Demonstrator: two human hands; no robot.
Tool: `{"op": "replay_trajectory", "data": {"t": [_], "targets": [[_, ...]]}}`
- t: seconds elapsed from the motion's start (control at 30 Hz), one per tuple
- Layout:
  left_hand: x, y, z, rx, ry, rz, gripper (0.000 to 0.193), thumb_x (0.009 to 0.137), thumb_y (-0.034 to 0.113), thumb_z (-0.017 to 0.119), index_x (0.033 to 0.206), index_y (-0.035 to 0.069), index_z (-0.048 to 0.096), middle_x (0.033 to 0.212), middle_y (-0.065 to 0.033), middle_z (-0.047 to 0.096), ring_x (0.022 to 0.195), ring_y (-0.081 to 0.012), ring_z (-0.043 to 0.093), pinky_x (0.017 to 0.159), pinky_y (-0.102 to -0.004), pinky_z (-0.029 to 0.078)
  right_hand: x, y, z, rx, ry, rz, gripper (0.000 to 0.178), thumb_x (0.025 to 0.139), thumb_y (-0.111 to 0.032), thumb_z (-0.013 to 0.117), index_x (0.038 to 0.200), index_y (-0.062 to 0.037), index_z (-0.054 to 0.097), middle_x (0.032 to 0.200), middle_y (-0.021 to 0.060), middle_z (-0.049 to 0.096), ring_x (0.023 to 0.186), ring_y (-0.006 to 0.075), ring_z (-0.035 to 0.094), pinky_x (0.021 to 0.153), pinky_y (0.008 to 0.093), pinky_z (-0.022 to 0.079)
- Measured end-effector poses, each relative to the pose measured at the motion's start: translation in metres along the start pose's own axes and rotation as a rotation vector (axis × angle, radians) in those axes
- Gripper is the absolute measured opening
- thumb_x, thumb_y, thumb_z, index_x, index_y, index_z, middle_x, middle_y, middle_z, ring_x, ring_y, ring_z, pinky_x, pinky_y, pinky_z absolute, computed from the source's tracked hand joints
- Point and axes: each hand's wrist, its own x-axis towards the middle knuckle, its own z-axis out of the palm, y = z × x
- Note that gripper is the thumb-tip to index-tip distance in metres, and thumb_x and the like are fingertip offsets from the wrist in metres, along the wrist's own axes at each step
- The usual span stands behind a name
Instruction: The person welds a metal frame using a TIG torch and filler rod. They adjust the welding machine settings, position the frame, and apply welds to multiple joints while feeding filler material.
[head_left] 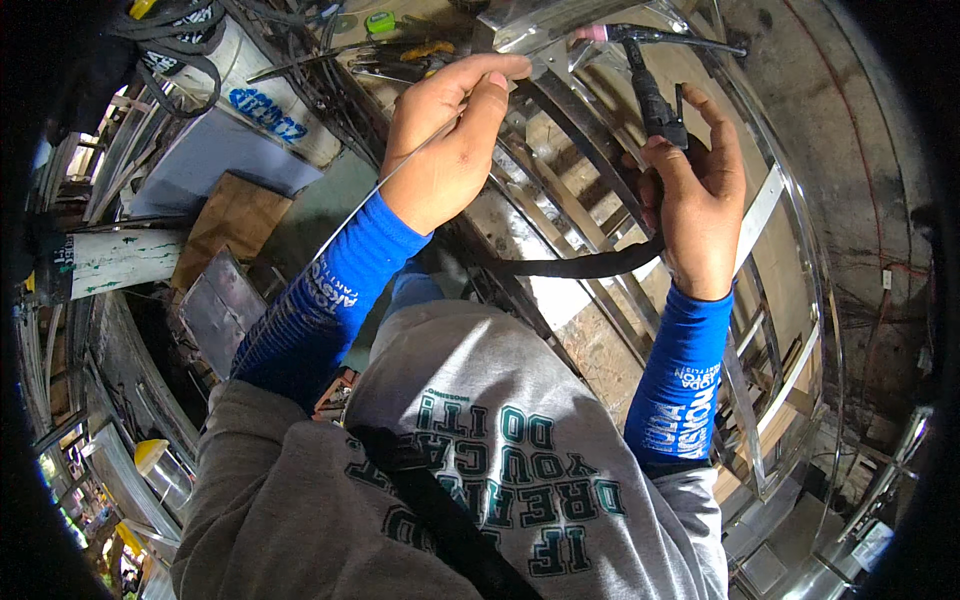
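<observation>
A thin metal filler rod (372,190) is pinched between the thumb and fingers of my left hand (445,145). Its tail runs back over the wrist and along the blue sleeve. My right hand (697,205) is wrapped around the black handle of a TIG welding torch (650,95). The pink nozzle (592,33) points left, toward a shiny metal plate (515,32) beyond my left fingertips. I cannot tell whether rod or nozzle touches the metal. From under my right hand the torch's black cable sleeve (590,264) hangs off to the left.
Metal bars form a frame (625,285) below my hands. Pliers with orange grips (428,49) and a green tape measure (380,21) lie at the far side. A white gas cylinder (265,95), dark cables (330,100) and a brown board (230,222) stand to the left.
</observation>
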Motion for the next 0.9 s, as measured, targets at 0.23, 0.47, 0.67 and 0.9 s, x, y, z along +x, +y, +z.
{"op": "replay_trajectory", "data": {"t": [0.23,0.47,0.67,0.9], "targets": [[0.0,0.002,0.002,-0.032,0.011,0.007,0.033,0.113,0.012,0.049,0.133,-0.001,0.071,0.127,-0.0092,0.077,0.114,-0.0119,0.066,0.103,-0.0281,0.049,0.007,-0.002,-0.002,-0.041,-0.045,-0.002,0.055,0.098,0.001,0.065,0.151,-0.006,0.05,0.089,0.009,0.07,0.059,0.0082,0.06,0.048,0.0244,0.045],[0.001,0.009,0.005,0.021,0.012,-0.026,0.031,0.112,0.009,0.049,0.131,-0.003,0.07,0.126,-0.0106,0.077,0.116,-0.0143,0.067,0.106,-0.0287,0.049,0.004,0.003,0.002,-0.011,-0.033,-0.042,0.056,0.097,0.005,0.062,0.15,-0.0048,0.05,0.107,0.0162,0.072,0.087,0.0157,0.073,0.075,0.0292,0.063],[0.003,0.01,0.004,0.024,0.021,0.002,0.031,0.112,0.009,0.049,0.131,-0.004,0.07,0.125,-0.0123,0.077,0.118,-0.0165,0.068,0.107,-0.0298,0.049,0.001,0.004,0.007,0.012,-0.028,-0.081,0.057,0.096,0.007,0.063,0.15,-0.0048,0.05,0.108,0.0168,0.073,0.089,0.0152,0.073,0.075,0.0291,0.062],[0.002,0.008,0.004,0.019,0.016,-0.008,0.031,0.113,0.009,0.049,0.131,-0.005,0.069,0.126,-0.0138,0.076,0.119,-0.0172,0.068,0.108,-0.03,0.049,0.001,0.008,0.007,-0.069,-0.018,-0.115,0.056,0.096,0.006,0.064,0.149,-0.0049,0.051,0.104,0.0147,0.073,0.08,0.0108,0.068,0.064,0.0255,0.055]]}}
